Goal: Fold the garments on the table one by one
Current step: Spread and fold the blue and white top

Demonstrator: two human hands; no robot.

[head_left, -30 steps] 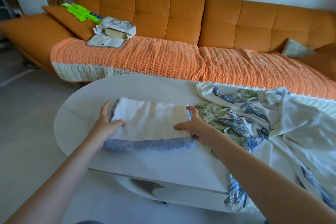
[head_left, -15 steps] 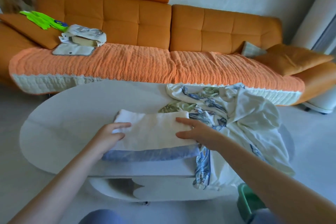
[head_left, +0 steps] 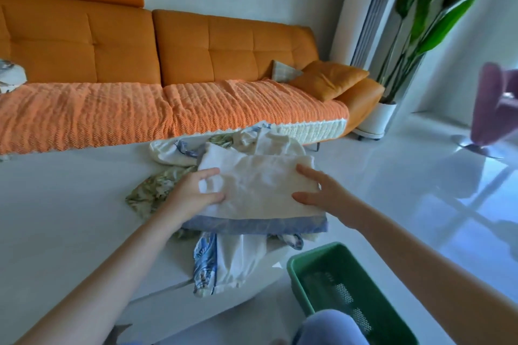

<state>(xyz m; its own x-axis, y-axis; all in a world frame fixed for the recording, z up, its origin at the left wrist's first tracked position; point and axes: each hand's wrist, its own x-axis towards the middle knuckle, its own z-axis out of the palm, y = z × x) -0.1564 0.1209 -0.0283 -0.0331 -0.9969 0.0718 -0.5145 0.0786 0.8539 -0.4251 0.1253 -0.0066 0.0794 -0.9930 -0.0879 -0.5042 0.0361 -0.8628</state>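
A folded white garment (head_left: 260,190) with a blue band along its near edge is held flat between my hands, over the heap of unfolded garments (head_left: 238,260) at the right end of the white table (head_left: 70,218). My left hand (head_left: 193,190) grips its left edge, thumb and fingers lying on the top layer. My right hand (head_left: 316,190) grips its right edge. A floral cloth (head_left: 151,190) sticks out to the left from under the folded piece. White and blue-printed cloth hangs over the table's near edge.
A green plastic basket (head_left: 322,263) stands on the floor at the lower right, beside the table end. An orange sofa (head_left: 196,50) with a knitted cover runs behind the table. A potted plant (head_left: 375,117) and a purple chair (head_left: 493,109) stand to the right.
Both hands have carried the folded white garment to the right, from the bare tabletop to above the heap. The view has swung right, bringing the green basket and plant into sight.
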